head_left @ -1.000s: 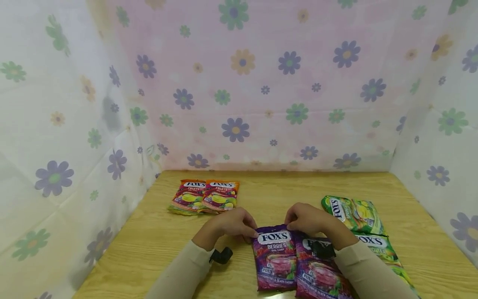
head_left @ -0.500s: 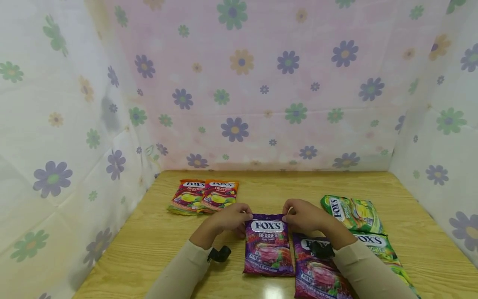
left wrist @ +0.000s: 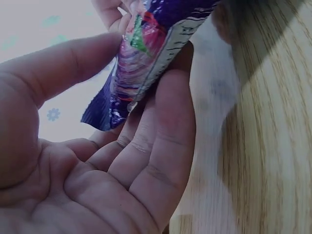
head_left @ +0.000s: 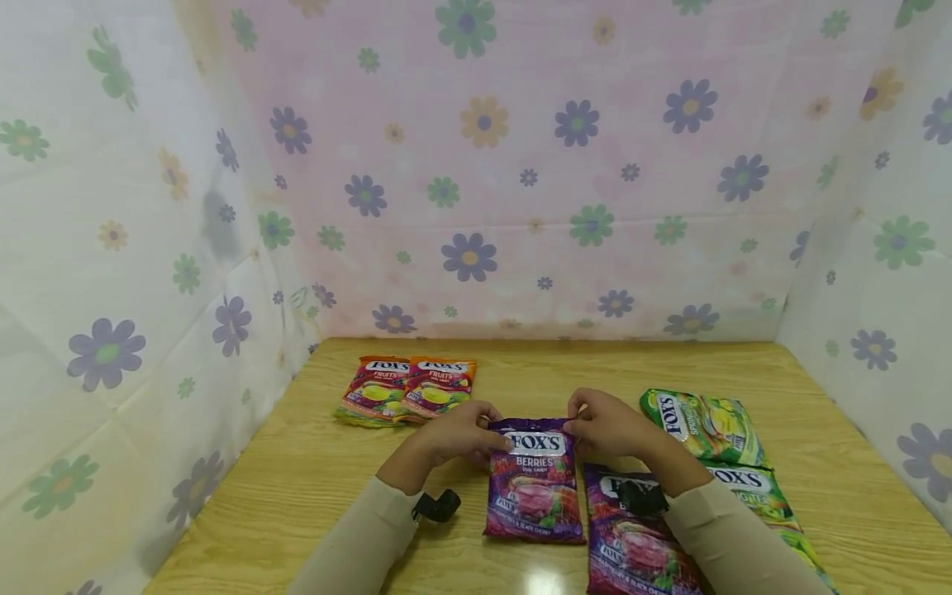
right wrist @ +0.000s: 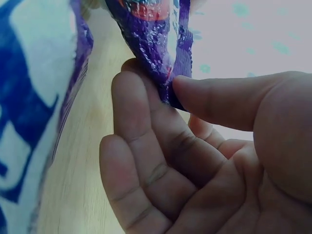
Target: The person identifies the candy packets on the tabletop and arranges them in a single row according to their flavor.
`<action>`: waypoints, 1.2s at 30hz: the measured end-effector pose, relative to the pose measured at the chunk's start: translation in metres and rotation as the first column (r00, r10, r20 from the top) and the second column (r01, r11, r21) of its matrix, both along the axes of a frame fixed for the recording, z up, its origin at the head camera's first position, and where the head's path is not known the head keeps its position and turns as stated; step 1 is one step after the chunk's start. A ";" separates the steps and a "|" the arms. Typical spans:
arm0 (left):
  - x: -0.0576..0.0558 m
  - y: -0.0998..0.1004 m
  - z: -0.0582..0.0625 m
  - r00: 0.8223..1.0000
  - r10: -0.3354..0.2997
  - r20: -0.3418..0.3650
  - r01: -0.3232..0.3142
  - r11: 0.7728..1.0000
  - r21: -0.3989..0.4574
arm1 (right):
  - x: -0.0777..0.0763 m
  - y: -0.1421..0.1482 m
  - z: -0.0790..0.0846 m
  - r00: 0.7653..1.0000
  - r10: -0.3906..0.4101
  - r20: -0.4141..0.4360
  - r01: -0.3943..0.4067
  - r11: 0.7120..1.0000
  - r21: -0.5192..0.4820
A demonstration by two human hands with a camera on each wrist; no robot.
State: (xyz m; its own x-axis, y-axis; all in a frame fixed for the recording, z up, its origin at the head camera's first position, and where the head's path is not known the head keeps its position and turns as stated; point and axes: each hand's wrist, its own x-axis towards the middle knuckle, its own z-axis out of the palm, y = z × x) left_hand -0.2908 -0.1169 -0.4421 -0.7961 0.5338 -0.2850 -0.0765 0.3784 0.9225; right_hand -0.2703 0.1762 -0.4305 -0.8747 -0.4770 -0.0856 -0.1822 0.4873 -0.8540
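Note:
A purple bag of Fox's Berries candy [head_left: 535,487] is held by its top corners between both hands at the table's front middle. My left hand [head_left: 459,434] pinches the upper left corner, thumb on the front and fingers behind, as the left wrist view shows on the bag's edge [left wrist: 146,58]. At the upper right corner, my right hand [head_left: 606,426] pinches the seal; in the right wrist view the thumb presses the purple corner [right wrist: 151,48] against the fingers. A second purple berries bag [head_left: 632,545] lies just right, partly hidden by my right wrist.
Two orange-red Fox's Fruits bags [head_left: 439,387] overlap at the back left of the wooden table [head_left: 550,372]. On the right lie a green Spring Tea bag [head_left: 706,426] and another green bag [head_left: 754,487], partly under my right sleeve. Flowered cloth [head_left: 521,190] walls the back and sides.
Both hands have lifted the held berries bag away from the other purple one, moving it back and slightly left. Over the last half second my left thumb has slid further onto its front.

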 end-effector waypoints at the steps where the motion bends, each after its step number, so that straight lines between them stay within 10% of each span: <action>1: 0.000 0.000 0.001 1.000 -0.002 0.000 0.002 1.000 0.007 | 0.000 0.000 0.000 1.000 -0.008 0.003 0.008 1.000 -0.006; 10: -0.004 -0.003 0.002 0.999 0.043 -0.026 -0.041 0.996 0.076 | -0.003 0.000 0.003 0.991 -0.099 0.094 0.105 0.993 -0.050; 21: -0.007 -0.004 0.001 0.993 0.113 -0.033 -0.107 0.984 0.144 | 0.000 -0.002 0.003 0.972 0.085 0.219 -0.059 0.991 -0.124; 36: -0.005 -0.002 -0.002 0.995 0.037 0.091 -0.059 0.964 0.258 | 0.001 0.002 0.005 0.962 0.139 0.236 -0.085 0.971 -0.225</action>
State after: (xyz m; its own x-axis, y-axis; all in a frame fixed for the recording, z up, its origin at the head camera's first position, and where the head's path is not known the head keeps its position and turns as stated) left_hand -0.2960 -0.1190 -0.4439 -0.8019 0.5599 -0.2088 -0.1704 0.1206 0.9780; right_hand -0.2694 0.1781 -0.4256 -0.7785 -0.6013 -0.1798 0.0055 0.2798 -0.9600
